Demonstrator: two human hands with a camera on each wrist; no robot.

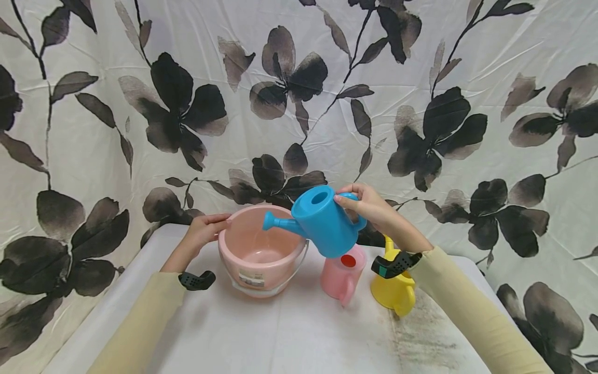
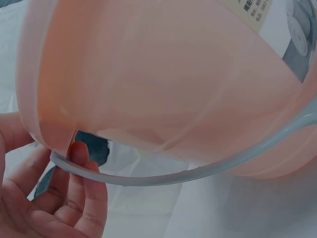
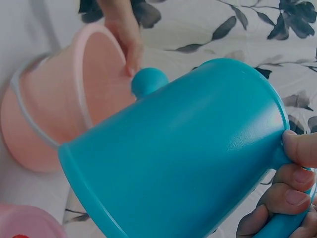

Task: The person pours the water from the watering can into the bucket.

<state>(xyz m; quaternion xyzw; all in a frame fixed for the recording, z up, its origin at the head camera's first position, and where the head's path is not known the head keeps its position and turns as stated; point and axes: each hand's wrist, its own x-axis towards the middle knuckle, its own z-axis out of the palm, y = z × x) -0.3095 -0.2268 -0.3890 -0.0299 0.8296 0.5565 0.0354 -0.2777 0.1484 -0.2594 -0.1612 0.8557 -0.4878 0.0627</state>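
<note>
My right hand [image 1: 369, 205] grips the handle of a blue watering can [image 1: 327, 223], which it holds tilted in the air. The can's spout points left, its sprinkler head over the opening of a pink bucket [image 1: 261, 254]. In the right wrist view, curled fingers [image 3: 290, 191] wrap the handle and the thumb presses near its top. At the bucket's left rim, my left hand [image 1: 205, 231] holds on with thumb and fingers. The left wrist view shows the fingers [image 2: 74, 198] at the rim, next to the white bail handle [image 2: 163, 179]. No water shows at the sprinkler head.
A pink watering can [image 1: 343, 275] stands right of the bucket, below the blue one. Farther right is a yellow watering can [image 1: 394, 288], partly hidden by my right wrist. The white table [image 1: 261, 337] has brownish stains at its right; a floral cloth [image 1: 299, 130] hangs behind.
</note>
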